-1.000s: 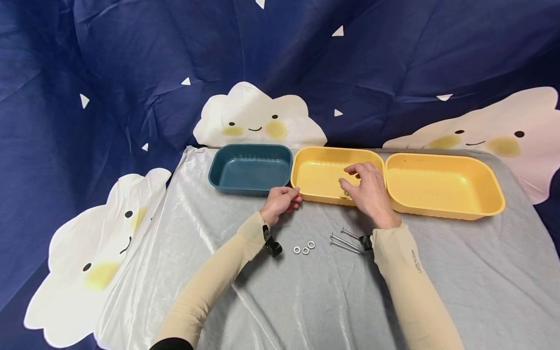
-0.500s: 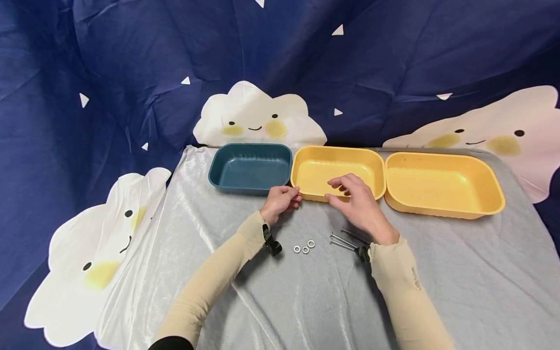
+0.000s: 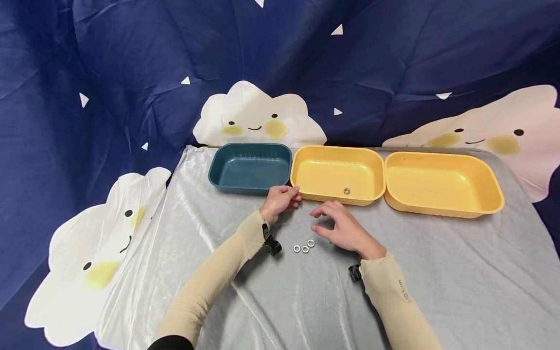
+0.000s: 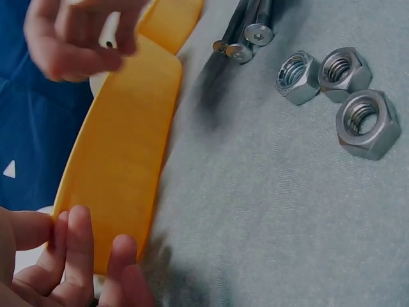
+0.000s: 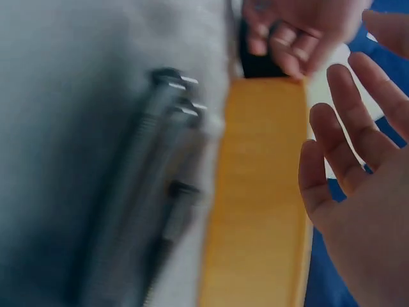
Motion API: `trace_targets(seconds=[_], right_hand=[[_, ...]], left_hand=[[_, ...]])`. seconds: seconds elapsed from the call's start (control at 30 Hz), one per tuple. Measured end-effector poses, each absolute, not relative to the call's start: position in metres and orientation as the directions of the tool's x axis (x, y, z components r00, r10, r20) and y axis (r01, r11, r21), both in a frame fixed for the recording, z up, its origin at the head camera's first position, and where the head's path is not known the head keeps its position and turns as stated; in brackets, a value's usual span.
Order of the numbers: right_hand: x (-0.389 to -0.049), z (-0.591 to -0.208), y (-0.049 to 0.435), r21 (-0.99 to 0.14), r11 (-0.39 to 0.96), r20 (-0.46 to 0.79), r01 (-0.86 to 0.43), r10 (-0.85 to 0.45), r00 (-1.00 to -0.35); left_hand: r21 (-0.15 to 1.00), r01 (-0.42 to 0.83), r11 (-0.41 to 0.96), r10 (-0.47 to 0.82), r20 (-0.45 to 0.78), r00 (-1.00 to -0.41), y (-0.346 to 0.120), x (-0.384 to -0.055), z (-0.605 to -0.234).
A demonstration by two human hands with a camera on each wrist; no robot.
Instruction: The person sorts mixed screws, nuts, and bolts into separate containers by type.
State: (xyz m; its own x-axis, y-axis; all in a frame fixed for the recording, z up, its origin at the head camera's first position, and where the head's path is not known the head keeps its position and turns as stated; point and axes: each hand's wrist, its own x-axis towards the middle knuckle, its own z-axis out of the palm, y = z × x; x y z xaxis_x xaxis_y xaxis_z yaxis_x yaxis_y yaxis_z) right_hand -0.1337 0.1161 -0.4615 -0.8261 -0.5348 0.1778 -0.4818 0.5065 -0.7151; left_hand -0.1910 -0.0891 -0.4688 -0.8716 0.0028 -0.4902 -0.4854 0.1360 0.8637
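My left hand (image 3: 280,200) pinches the near-left corner rim of the middle yellow bin (image 3: 325,172) between thumb and fingers. One hex nut (image 3: 347,191) lies inside that bin, by its near wall. In front of the bin my right hand (image 3: 343,228) hovers over the cloth, fingers loosely bent and holding nothing. Left of it, three hex nuts (image 4: 369,123) lie close together on the cloth. Beneath the right hand are three long bolts (image 4: 239,52), almost wholly hidden in the head view but visible, side by side, in both wrist views.
A dark teal bin (image 3: 249,172) stands left of the middle bin, and another yellow bin (image 3: 442,184) stands to its right. Grey cloth (image 3: 280,301) covers the table. A navy curtain (image 3: 280,53) with cloud prints hangs behind the bins.
My right hand has drawn back from over the middle bin toward me and to the left, uncovering the nut inside. The left hand has stayed on the rim.
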Motion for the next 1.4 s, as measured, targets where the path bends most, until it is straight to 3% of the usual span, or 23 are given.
trace_targets(seconds=[0.37,0.6,1.4], right_hand=[[-0.123,-0.491,0.11,-0.657,0.541,0.125,-0.525,-0.609,-0.783],[-0.122,-0.493,0.108,-0.631,0.597,0.038,-0.495,-0.614,-0.788],[-0.119,-0.491,0.102,-0.562,0.64,0.015,-0.523,-0.625,-0.781]], left_hand=[[0.867,-0.484,0.119,0.007,-0.488,-0.873,-0.089,-0.191,-0.469],[0.868,-0.481,0.126,0.01,-0.486,-0.874,-0.089,-0.191,-0.468],[0.869,-0.477,0.13,0.011,-0.482,-0.876,-0.089,-0.19,-0.467]])
